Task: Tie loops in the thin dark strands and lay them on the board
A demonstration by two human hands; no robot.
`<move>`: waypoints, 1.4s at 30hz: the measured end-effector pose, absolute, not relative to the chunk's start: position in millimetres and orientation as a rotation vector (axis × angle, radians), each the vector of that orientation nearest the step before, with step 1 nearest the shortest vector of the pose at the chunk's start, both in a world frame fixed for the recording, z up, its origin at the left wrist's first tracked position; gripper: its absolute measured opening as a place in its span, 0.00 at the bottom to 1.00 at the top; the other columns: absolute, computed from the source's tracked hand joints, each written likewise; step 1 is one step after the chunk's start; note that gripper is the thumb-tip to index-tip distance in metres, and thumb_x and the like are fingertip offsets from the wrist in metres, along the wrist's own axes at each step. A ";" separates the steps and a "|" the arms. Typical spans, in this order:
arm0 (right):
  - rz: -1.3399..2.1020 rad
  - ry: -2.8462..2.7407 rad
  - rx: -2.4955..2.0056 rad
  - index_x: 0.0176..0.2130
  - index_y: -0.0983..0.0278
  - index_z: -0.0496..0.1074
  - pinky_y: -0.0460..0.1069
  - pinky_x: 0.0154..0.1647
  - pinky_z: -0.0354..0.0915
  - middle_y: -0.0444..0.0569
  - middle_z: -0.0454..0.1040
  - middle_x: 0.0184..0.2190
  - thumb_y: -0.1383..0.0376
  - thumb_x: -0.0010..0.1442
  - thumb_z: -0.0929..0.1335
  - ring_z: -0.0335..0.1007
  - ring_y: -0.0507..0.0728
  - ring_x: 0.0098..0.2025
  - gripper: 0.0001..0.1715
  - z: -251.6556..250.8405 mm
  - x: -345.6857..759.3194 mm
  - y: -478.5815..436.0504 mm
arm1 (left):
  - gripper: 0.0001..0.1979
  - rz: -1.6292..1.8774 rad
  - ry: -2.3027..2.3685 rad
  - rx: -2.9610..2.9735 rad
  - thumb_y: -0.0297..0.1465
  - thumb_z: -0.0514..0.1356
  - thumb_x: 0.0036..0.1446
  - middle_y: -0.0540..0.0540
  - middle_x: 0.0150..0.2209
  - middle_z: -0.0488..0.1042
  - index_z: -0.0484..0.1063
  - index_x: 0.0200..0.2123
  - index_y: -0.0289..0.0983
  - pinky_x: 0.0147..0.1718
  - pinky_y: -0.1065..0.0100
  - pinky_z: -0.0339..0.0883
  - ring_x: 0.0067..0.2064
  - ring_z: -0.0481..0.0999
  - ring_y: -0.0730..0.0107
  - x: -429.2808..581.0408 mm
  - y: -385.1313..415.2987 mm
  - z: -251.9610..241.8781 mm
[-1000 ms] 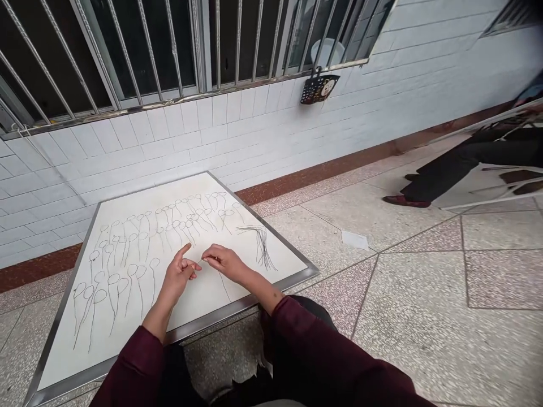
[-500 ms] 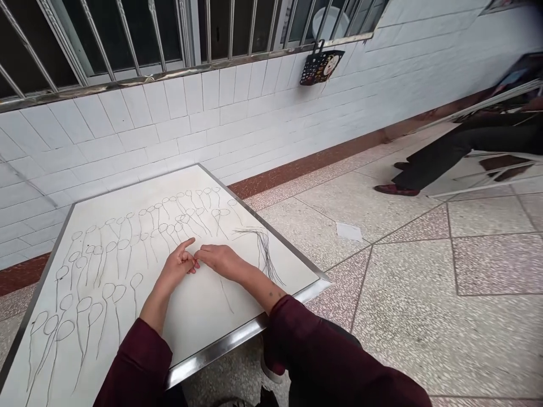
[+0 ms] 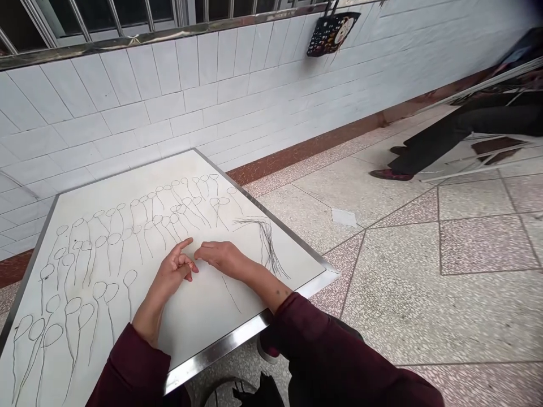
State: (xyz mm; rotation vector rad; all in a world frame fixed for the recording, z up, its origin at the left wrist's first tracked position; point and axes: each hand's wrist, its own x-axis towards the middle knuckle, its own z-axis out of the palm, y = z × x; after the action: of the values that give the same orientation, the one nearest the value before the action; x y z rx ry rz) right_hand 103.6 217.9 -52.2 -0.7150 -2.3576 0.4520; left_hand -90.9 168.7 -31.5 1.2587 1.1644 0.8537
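Note:
My right hand [image 3: 220, 257], palm down with fingers pressed together, is closed on a thin dark wire [image 3: 231, 294]; its tail shows below the hand, the rest is hidden. Close by on the left, my left hand [image 3: 173, 271] has its index finger stretched out and its other fingers curled. Whatever those curled fingers hold is too small to make out. Beyond my right forearm lies a loose bundle of straight wires [image 3: 269, 246]. Several wires with a round loop at one end, such as this looped wire [image 3: 129, 291], lie in rows on the white table [image 3: 199, 333].
A metal edge [image 3: 229, 338] borders the table, which stands by a white tiled wall [image 3: 139, 124]. From the window bars hangs a patterned bag [image 3: 331, 35]. At the right sits a person in dark trousers [image 3: 445, 138]. A white paper [image 3: 344, 217] lies on the floor.
My hands have drawn slightly apart, and the left fingers have uncurled a little. The view has tilted downward, so less of the window shows.

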 end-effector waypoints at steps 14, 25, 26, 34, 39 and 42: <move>0.584 -2.374 -0.724 0.40 0.62 0.72 0.43 0.25 0.55 0.44 0.69 0.31 0.76 0.62 0.58 0.63 0.49 0.29 0.17 -59.8 106.8 214.3 | 0.35 0.847 1.143 1.235 0.35 0.60 0.57 0.47 0.33 0.76 0.52 0.66 0.42 0.34 0.64 0.67 0.23 0.69 0.75 -91.1 167.0 -31.9; 0.813 -2.307 -0.708 0.40 0.60 0.72 0.45 0.32 0.61 0.44 0.73 0.34 0.66 0.67 0.61 0.66 0.50 0.32 0.10 -62.8 111.4 220.6 | 0.34 0.802 1.187 1.224 0.35 0.61 0.56 0.47 0.32 0.76 0.55 0.65 0.41 0.32 0.63 0.68 0.23 0.69 0.74 -91.3 165.8 -26.3; 0.821 -2.310 -0.716 0.40 0.60 0.72 0.45 0.33 0.61 0.43 0.73 0.34 0.66 0.67 0.61 0.66 0.50 0.32 0.10 -62.8 111.3 220.7 | 0.34 0.799 1.188 1.229 0.35 0.61 0.56 0.47 0.32 0.76 0.55 0.65 0.41 0.32 0.63 0.68 0.23 0.69 0.74 -91.4 165.5 -25.4; 0.775 -2.260 -0.606 0.38 0.62 0.73 0.44 0.31 0.60 0.44 0.73 0.32 0.65 0.68 0.61 0.65 0.50 0.31 0.12 -63.3 114.6 220.5 | 0.32 0.775 1.163 1.290 0.34 0.60 0.58 0.48 0.32 0.76 0.55 0.64 0.42 0.34 0.63 0.68 0.23 0.68 0.75 -91.8 164.2 -26.7; 0.844 -2.255 -0.654 0.39 0.61 0.73 0.45 0.33 0.62 0.44 0.74 0.34 0.65 0.68 0.62 0.67 0.50 0.31 0.10 -63.5 114.2 221.1 | 0.33 0.775 1.127 1.268 0.35 0.60 0.58 0.47 0.34 0.76 0.54 0.65 0.41 0.32 0.63 0.69 0.23 0.69 0.74 -90.3 163.3 -22.4; 0.988 -2.196 -0.763 0.45 0.59 0.70 0.46 0.36 0.64 0.43 0.75 0.36 0.64 0.65 0.66 0.71 0.51 0.34 0.08 -60.8 114.6 220.1 | 0.33 0.814 1.145 1.246 0.35 0.60 0.58 0.47 0.34 0.76 0.54 0.65 0.41 0.31 0.64 0.69 0.23 0.69 0.74 -90.7 163.7 -20.8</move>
State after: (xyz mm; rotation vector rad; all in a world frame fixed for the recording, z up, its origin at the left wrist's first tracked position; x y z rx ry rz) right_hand 114.6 220.1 -60.8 -0.7632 -2.1963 0.9882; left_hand -90.7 163.7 -20.8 1.2464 1.1454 0.8139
